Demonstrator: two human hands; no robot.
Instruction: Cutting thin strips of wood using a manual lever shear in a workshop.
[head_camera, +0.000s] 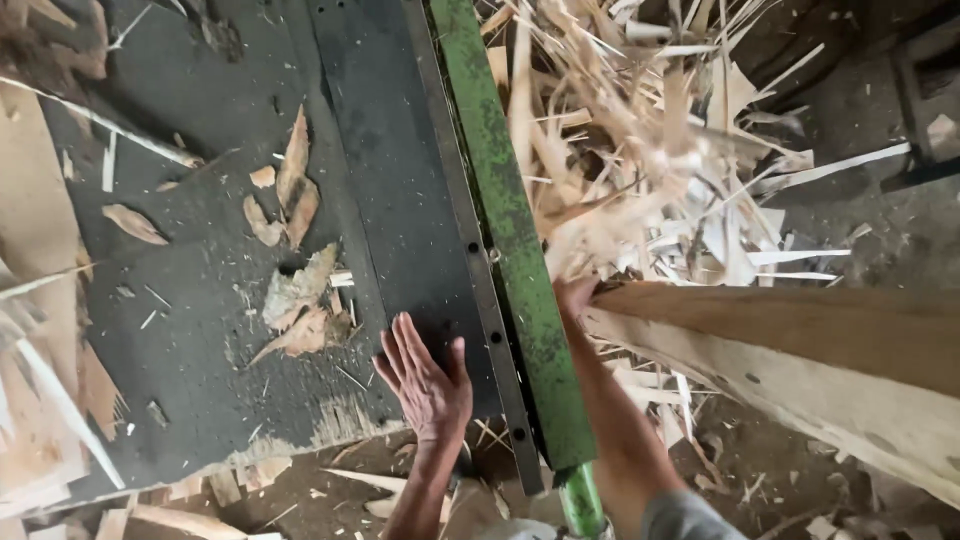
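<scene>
Starting at the left edge of the dark grey flat machine bed (200, 300), pale torn veneer scraps (295, 300) are being left scattered across its middle, some thin splinters near the near edge too. The left hand (425, 385) is being held flat with fingers spread wide, palm down, near the bed's near right corner, nothing gripped. Just beside it, the long green painted metal bar (515, 250) is running along the bed's right edge. Past the bar, the right hand (577, 297) is being pressed against the end of the big pale brown wooden log (800, 360); how far the fingers are spread can't be told. A heap of light wood shavings (640, 150) is piled behind the log.
</scene>
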